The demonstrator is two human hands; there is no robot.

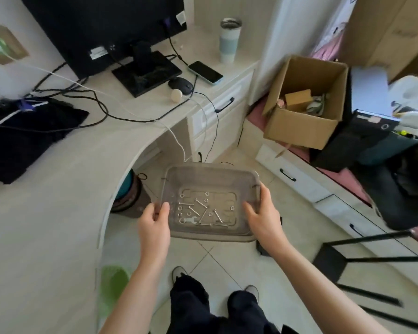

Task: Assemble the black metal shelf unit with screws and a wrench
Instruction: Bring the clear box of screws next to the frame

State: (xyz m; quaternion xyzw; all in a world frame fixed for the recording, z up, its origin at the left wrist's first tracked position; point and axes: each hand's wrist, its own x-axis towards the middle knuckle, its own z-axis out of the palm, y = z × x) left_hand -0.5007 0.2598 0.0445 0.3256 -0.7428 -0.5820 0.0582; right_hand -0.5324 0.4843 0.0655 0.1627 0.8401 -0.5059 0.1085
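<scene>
I hold a clear grey plastic tray (210,173) in the air above the tiled floor, beside the desk's curved edge. My left hand (153,224) grips its left rim with the thumb inside. Around its right rim curls my right hand (262,216). Inside the tray lie several silver screws (217,216), several washers or nuts (206,194) and a small flat wrench (188,220). The black metal shelf frame (362,259) lies on the floor at the lower right, partly cut off by the picture's edge.
A pale desk (58,189) on the left carries a monitor (101,30), cables, a phone (205,71), a mouse, a tumbler (228,41) and dark cloth. An open cardboard box (304,102) and clutter sit on a low drawer unit at right. My feet stand on the tiles below.
</scene>
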